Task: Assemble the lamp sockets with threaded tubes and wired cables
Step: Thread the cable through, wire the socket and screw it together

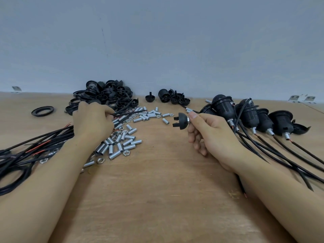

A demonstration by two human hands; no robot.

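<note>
At frame centre the right hand [208, 132] pinches a black socket cap [181, 122] with a threaded tube at its base, while the left hand [93, 120] at centre left closes on black cables [126, 112] above the loose tubes [121, 141] on the table [157, 190]

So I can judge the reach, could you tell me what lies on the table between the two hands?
In the head view, loose threaded tubes and nuts lie between the left hand and right hand; nearer the person, the table is bare.
</note>
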